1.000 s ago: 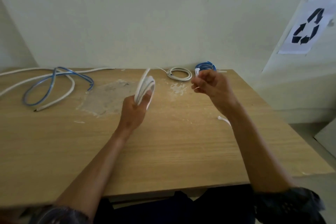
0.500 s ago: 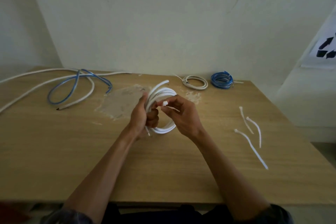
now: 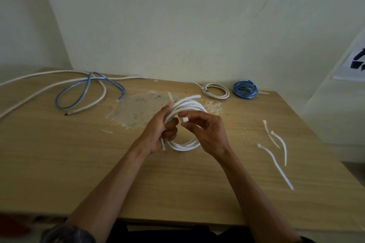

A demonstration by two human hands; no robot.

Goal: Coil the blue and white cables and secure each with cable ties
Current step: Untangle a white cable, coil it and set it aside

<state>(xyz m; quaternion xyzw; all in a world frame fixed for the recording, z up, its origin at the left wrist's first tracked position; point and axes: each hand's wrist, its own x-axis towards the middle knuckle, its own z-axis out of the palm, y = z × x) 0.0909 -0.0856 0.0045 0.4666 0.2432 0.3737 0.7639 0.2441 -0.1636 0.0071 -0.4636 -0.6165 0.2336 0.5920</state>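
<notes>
White cable coil (image 3: 184, 146) held over the worktop (image 3: 59, 163), just right of the pale patch (image 3: 138, 110). Left hand (image 3: 158, 132) curled round the bundled turns; right hand (image 3: 207, 134) pinches a cable tie head (image 3: 185, 119). Judged light, springy and smooth-jacketed, so the turns fan out unless gripped across all strands. Ring tilted, long axis running away from the person. One free end (image 3: 196, 96) points right of the patch, away from it; the other pokes below the left hand.

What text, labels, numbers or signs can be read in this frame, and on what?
No readable words or numbers.
Paper sheet on the right wall: black arrow symbol, cut off by the frame edge, no letters.
White cable coil gripped by the left hand: faint grey marks on the jacket, too blurred to read.
</notes>
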